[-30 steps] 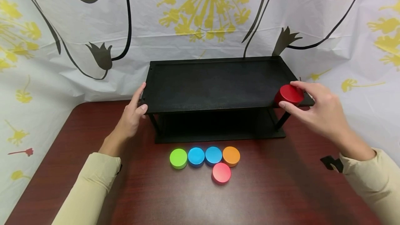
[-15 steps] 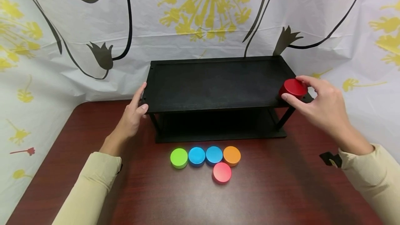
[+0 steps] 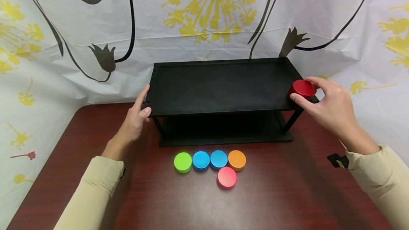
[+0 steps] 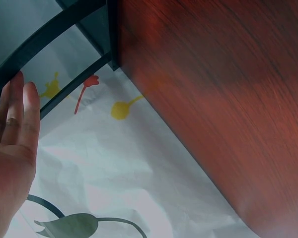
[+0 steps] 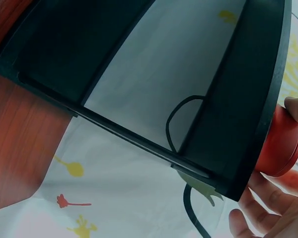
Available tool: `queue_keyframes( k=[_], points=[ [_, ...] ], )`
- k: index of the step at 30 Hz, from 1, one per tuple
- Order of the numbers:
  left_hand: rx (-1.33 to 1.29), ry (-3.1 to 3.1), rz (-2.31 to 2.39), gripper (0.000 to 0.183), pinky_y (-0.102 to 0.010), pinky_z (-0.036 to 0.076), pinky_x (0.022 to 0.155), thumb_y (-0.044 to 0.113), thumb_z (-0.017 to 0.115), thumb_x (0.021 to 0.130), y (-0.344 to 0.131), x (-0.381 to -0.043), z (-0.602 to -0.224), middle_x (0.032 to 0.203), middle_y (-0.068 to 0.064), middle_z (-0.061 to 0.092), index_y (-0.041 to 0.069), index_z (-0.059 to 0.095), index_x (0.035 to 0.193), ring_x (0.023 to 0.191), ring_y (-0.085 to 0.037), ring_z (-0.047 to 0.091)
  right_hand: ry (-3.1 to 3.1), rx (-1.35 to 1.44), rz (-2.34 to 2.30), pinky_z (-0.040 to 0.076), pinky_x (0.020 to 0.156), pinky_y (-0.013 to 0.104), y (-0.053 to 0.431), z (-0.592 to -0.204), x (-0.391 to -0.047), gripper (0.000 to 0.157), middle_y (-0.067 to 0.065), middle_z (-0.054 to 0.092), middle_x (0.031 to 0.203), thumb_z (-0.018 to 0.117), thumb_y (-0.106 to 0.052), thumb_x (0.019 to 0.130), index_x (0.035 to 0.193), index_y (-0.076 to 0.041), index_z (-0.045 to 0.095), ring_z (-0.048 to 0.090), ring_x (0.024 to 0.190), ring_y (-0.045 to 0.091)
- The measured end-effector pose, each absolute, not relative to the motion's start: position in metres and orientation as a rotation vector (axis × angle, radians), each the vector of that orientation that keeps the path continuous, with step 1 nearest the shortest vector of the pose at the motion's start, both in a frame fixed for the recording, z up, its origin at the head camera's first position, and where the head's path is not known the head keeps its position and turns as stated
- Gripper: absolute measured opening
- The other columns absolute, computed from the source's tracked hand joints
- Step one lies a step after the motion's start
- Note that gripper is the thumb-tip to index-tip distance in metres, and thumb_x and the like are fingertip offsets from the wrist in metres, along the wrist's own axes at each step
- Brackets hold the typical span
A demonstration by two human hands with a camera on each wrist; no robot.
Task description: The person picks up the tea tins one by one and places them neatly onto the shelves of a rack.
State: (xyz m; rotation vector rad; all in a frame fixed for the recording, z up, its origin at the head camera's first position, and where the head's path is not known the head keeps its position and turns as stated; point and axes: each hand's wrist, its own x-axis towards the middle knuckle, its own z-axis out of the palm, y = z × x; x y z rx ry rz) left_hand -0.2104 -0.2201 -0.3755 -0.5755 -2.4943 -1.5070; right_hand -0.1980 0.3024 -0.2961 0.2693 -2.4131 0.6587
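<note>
A red round block (image 3: 303, 88) sits at the right front corner of a black two-tier shelf (image 3: 217, 86). My right hand (image 3: 333, 107) holds it between thumb and fingers. In the right wrist view, the red round block (image 5: 280, 144) stands against the shelf's top board (image 5: 233, 114), and the fingers lie below it. At the shelf's left end, my left hand (image 3: 132, 121) touches the edge, its thumb near the front corner. The left wrist view shows that hand's fingers (image 4: 30, 104) straight against the shelf rail (image 4: 44, 37).
In front of the shelf, a green block (image 3: 183, 162), two blue blocks (image 3: 201, 161) and an orange block (image 3: 236, 160) form a row on the wooden table (image 3: 172, 205). A pinkish-red block (image 3: 227, 178) lies before them. A patterned white sheet (image 3: 204, 17) hangs behind.
My right hand has shifted the red round block slightly right and back, to the shelf's right front corner. My left hand has stayed at the left edge.
</note>
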Motion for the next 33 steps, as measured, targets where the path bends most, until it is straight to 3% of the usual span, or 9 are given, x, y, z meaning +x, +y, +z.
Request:
queue_keyframes(
  k=[4, 6, 14, 18, 26, 33],
  points=[
    [-0.576, -2.494, -1.512, 0.069, -0.05, 0.045, 0.078, 0.032, 0.038, 0.095, -0.2203, -0.2104, -0.3754, 0.163, 0.003, 0.017, 0.03, 0.016, 0.161, 0.094, -0.031, 0.052, -2.418, 0.257, 0.646, 0.032, 0.072, 0.039, 0.3042, -0.2972, -0.1993, 0.051, 0.015, 0.069, 0.1, 0.082, -0.03, 0.076, 0.119, -0.005, 0.07, 0.04, 0.083, -0.003],
    [-0.577, -2.492, -1.514, 0.069, -0.049, 0.045, 0.078, 0.032, 0.038, 0.095, -0.2204, -0.2101, -0.3754, 0.163, 0.004, 0.017, 0.03, 0.016, 0.161, 0.097, -0.03, 0.052, -2.421, 0.258, 0.639, 0.032, 0.071, 0.039, 0.3047, -0.2973, -0.2002, 0.05, 0.014, 0.069, 0.1, 0.082, -0.03, 0.077, 0.119, -0.006, 0.07, 0.039, 0.081, -0.005],
    [-0.576, -2.494, -1.516, 0.069, -0.05, 0.045, 0.078, 0.032, 0.038, 0.096, -0.22, -0.2095, -0.3753, 0.164, 0.005, 0.016, 0.03, 0.016, 0.161, 0.105, -0.032, 0.05, -2.455, 0.241, 0.622, 0.031, 0.069, 0.042, 0.3048, -0.2964, -0.2033, 0.051, 0.018, 0.069, 0.101, 0.08, -0.031, 0.079, 0.121, -0.004, 0.069, 0.05, 0.08, 0.027],
    [-0.575, -2.501, -1.507, 0.069, -0.051, 0.045, 0.078, 0.032, 0.037, 0.096, -0.2192, -0.2095, -0.375, 0.164, 0.004, 0.016, 0.029, 0.016, 0.161, 0.105, -0.033, 0.05, -2.464, 0.236, 0.613, 0.031, 0.067, 0.041, 0.3064, -0.2968, -0.2047, 0.051, 0.019, 0.068, 0.1, 0.079, -0.032, 0.08, 0.121, -0.004, 0.069, 0.049, 0.077, 0.03],
    [-0.577, -2.499, -1.501, 0.069, -0.052, 0.046, 0.079, 0.032, 0.037, 0.096, -0.2192, -0.209, -0.3755, 0.164, 0.005, 0.016, 0.029, 0.016, 0.161, 0.11, -0.033, 0.05, -2.474, 0.227, 0.606, 0.029, 0.065, 0.038, 0.3089, -0.2974, -0.2064, 0.051, 0.015, 0.069, 0.098, 0.079, -0.033, 0.08, 0.121, -0.006, 0.069, 0.037, 0.067, 0.0],
    [-0.591, -2.493, -1.504, 0.068, -0.052, 0.045, 0.078, 0.032, 0.037, 0.096, -0.2197, -0.21, -0.3762, 0.164, 0.005, 0.015, 0.029, 0.016, 0.161, 0.11, -0.032, 0.049, -2.479, 0.231, 0.616, 0.03, 0.067, 0.042, 0.3087, -0.2969, -0.2069, 0.051, 0.015, 0.068, 0.098, 0.079, -0.033, 0.08, 0.121, -0.006, 0.069, 0.036, 0.068, 0.0]
  ],
)
